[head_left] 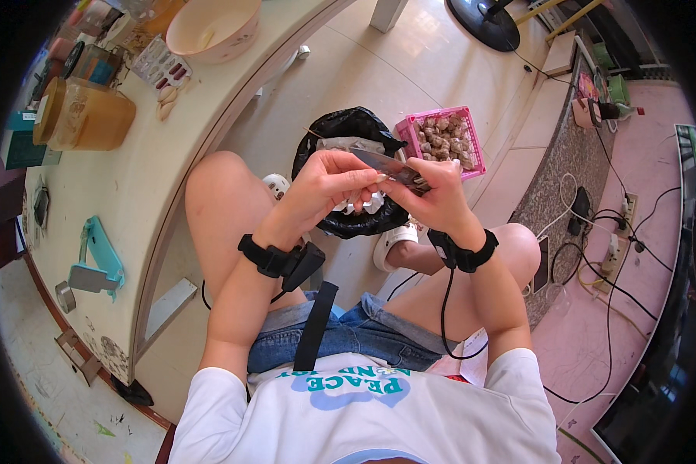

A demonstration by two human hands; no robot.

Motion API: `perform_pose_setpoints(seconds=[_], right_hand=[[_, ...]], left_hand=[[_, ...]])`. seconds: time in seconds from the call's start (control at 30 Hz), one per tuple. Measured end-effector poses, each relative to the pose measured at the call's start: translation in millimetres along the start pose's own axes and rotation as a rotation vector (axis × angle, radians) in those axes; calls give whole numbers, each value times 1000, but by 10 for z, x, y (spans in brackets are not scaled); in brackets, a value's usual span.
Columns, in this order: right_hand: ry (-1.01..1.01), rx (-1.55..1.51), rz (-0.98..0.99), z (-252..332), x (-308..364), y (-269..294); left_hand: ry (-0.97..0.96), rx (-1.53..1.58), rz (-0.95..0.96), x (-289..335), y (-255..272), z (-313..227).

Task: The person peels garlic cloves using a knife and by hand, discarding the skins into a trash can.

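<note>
Knife (380, 161) is held in R hand (441, 193), grip clenched on its near end, blade slanted across toward L hand (329, 184). L fingertips are brought together right at the blade, just under its far end; can't tell if anything's pinched there, too small & partly hidden. So knife = between both hands, R end inside the grip, far end left exposed.

Both hands are held above the open black bag (348, 226), prob. so bits get caught, not dropped on floor (421, 66). Pink basket (411, 139) w/ garlic (445, 138) is parked just beside bag, R side, presumably for short reach; garlic's outside either grip, beyond R hand. Few loose cloves (165, 100) are set on tabletop (216, 104), well L of hands, maybe just kept apart from the basket lot.
</note>
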State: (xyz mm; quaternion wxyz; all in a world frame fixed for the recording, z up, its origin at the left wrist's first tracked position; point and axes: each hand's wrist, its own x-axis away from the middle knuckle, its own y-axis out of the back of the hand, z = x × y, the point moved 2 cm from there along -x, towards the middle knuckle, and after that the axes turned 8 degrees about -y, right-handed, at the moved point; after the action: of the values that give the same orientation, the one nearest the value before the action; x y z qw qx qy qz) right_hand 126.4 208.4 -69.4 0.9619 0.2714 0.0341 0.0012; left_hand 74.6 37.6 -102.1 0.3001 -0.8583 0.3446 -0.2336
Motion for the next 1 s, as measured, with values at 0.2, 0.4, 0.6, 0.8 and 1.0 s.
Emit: perform_pose_setpoints(seconds=[0.2, 0.4, 0.6, 0.8, 1.0], right_hand=[[0, -15, 1, 7, -1, -5], [25, -22, -6, 4, -5, -16], [23, -16, 0, -2, -4, -17], [20, -22, 24, 31, -13, -9], [-49, -69, 121, 20, -21, 17]], left_hand=[[4, 6, 8, 5, -6, -9], [15, 8, 9, 12, -3, -16], [17, 12, 17, 15, 3, -17], [8, -26, 20, 10, 3, -22], [-9, -49, 27, -4, 16, 0]])
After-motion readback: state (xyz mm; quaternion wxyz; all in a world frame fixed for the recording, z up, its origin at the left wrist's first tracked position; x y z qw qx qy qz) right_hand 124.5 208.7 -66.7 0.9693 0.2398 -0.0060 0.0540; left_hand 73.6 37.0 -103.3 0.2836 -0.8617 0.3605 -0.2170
